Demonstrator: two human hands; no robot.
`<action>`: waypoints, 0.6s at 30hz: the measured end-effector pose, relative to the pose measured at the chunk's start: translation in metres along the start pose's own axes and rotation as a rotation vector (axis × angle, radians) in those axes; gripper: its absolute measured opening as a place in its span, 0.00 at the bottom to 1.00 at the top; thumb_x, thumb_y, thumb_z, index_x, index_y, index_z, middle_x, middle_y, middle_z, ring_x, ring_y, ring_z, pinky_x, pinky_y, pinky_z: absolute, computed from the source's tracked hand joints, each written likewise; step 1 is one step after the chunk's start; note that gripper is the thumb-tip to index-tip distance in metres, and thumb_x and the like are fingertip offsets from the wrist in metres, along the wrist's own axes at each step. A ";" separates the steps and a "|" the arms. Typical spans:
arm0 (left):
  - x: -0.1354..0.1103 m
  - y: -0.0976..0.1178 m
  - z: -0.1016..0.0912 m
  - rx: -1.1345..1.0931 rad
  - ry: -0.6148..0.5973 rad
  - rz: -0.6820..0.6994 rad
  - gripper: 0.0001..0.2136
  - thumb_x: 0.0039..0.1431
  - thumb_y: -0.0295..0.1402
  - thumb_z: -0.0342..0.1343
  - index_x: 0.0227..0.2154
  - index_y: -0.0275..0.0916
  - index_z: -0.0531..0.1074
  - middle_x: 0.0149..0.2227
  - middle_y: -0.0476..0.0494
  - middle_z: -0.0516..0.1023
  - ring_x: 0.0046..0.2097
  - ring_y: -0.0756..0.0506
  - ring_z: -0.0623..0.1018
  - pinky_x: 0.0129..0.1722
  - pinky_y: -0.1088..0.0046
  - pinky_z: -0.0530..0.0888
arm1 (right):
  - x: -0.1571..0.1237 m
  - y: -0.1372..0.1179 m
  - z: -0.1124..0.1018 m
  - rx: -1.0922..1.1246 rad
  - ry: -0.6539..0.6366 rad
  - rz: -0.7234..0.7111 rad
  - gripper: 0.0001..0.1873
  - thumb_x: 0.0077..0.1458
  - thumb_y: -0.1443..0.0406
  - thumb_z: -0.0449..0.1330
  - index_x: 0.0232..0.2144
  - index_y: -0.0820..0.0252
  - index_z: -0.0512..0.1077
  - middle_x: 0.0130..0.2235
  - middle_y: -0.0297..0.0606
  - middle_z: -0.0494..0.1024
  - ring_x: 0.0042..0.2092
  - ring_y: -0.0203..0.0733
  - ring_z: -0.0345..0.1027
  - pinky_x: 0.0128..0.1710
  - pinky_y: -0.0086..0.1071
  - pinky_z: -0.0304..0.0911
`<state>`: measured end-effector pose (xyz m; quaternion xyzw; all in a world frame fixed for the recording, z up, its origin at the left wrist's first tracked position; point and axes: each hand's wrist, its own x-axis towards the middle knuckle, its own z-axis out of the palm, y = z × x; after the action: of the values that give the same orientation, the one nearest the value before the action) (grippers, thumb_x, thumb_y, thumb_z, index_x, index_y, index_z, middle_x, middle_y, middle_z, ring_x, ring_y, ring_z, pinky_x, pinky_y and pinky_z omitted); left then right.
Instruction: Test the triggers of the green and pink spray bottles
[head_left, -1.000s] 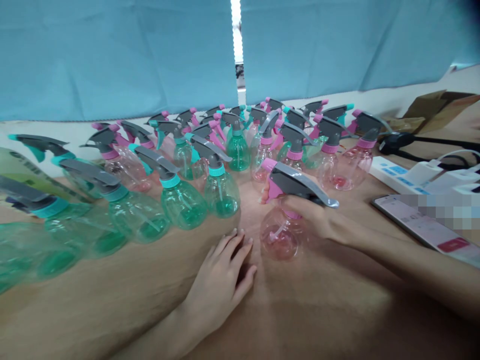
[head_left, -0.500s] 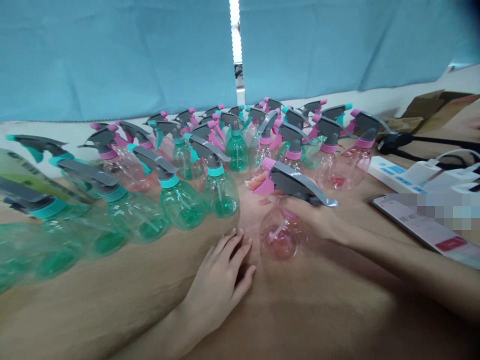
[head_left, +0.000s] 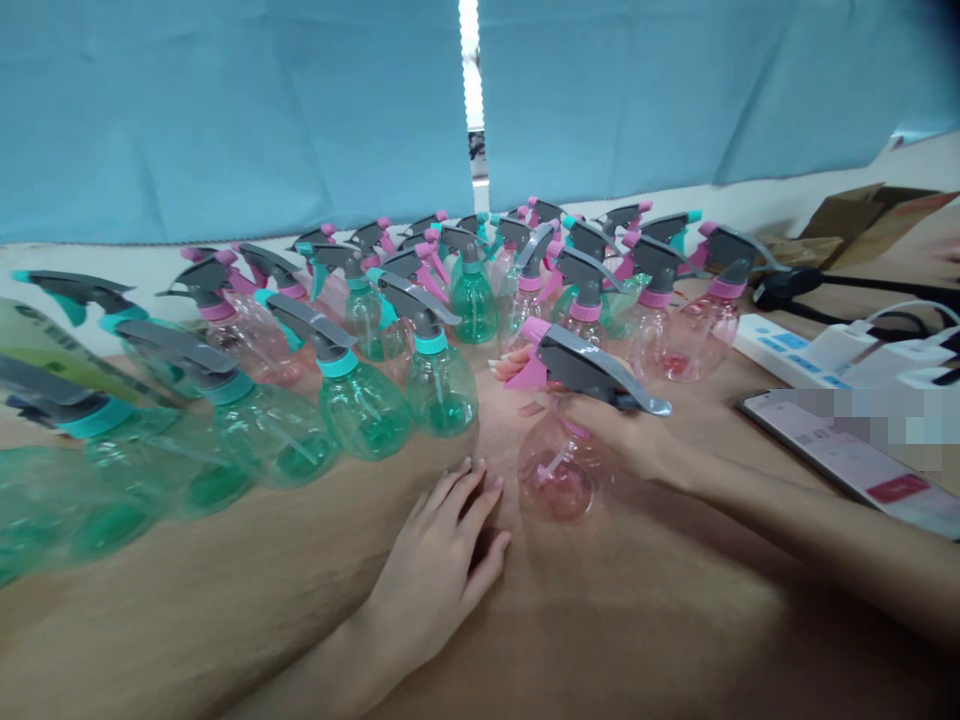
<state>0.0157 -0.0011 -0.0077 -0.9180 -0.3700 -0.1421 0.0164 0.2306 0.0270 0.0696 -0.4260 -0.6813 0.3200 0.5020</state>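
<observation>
Apparently, in the head view, the pink spray bottle [head_left: 561, 482] is being steadied before the loosely spread fingers of the right hand [head_left: 626, 428], contact being hidden; for lifting, a closer grip is being called for. The left hand [head_left: 439, 552] is being rested, fingers slightly parted. Right of the right fingers, a phone [head_left: 814, 430] is being shown, its writing blurred.

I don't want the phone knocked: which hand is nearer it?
Right. The right hand is at the front pink spray bottle, left of the phone; the left hand lies farther left on the table.
</observation>
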 end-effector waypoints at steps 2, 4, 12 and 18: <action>0.000 0.000 0.000 0.003 0.000 0.003 0.17 0.66 0.35 0.47 0.55 0.34 0.65 0.58 0.34 0.67 0.59 0.36 0.66 0.53 0.54 0.68 | 0.000 -0.001 0.000 -0.011 0.004 0.005 0.03 0.49 0.64 0.57 0.30 0.54 0.68 0.24 0.29 0.62 0.26 0.35 0.53 0.24 0.30 0.52; 0.000 0.000 0.000 0.007 -0.001 0.001 0.17 0.66 0.34 0.47 0.55 0.34 0.65 0.58 0.35 0.67 0.59 0.37 0.66 0.54 0.55 0.68 | 0.000 -0.003 0.000 -0.015 0.009 0.015 0.02 0.49 0.64 0.56 0.28 0.54 0.65 0.24 0.29 0.61 0.26 0.36 0.53 0.24 0.30 0.52; 0.000 -0.001 0.000 0.010 -0.002 0.003 0.17 0.66 0.35 0.47 0.55 0.34 0.65 0.58 0.35 0.67 0.59 0.37 0.66 0.54 0.55 0.67 | 0.000 -0.002 -0.001 0.039 -0.003 -0.004 0.08 0.45 0.69 0.55 0.31 0.53 0.69 0.24 0.28 0.59 0.24 0.34 0.51 0.23 0.30 0.50; 0.000 -0.001 0.000 -0.005 0.003 -0.010 0.17 0.66 0.35 0.47 0.55 0.36 0.65 0.59 0.36 0.67 0.59 0.37 0.66 0.54 0.55 0.68 | 0.000 -0.003 0.000 0.037 0.017 0.017 0.05 0.45 0.68 0.56 0.27 0.53 0.63 0.23 0.28 0.60 0.24 0.35 0.50 0.23 0.30 0.49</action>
<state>0.0150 -0.0010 -0.0075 -0.9159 -0.3742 -0.1446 0.0141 0.2297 0.0256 0.0719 -0.4251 -0.6675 0.3331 0.5126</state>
